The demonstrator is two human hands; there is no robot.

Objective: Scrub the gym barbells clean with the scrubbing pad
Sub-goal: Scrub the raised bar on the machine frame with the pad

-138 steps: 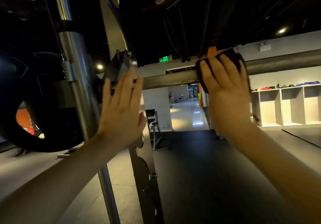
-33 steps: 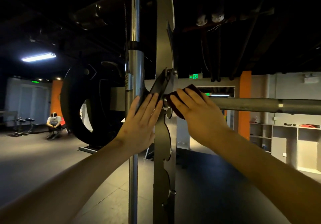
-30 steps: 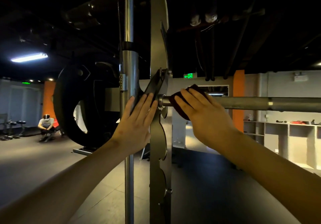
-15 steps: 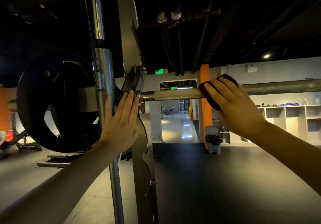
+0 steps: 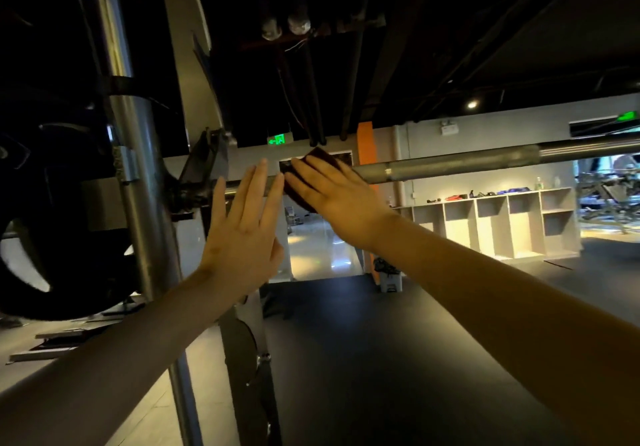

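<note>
one barbell (image 5: 450, 166); right hand (image 5: 334, 198) holds one scrubbing pad (image 5: 320, 153); left hand (image 5: 242, 234) flat

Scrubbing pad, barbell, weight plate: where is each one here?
scrubbing pad (image 5: 320, 154): head view, on its dark top edge.
barbell (image 5: 450, 165): head view, on the bare shaft right of the pad.
weight plate (image 5: 79, 255): head view, on its black face, far left.
</note>
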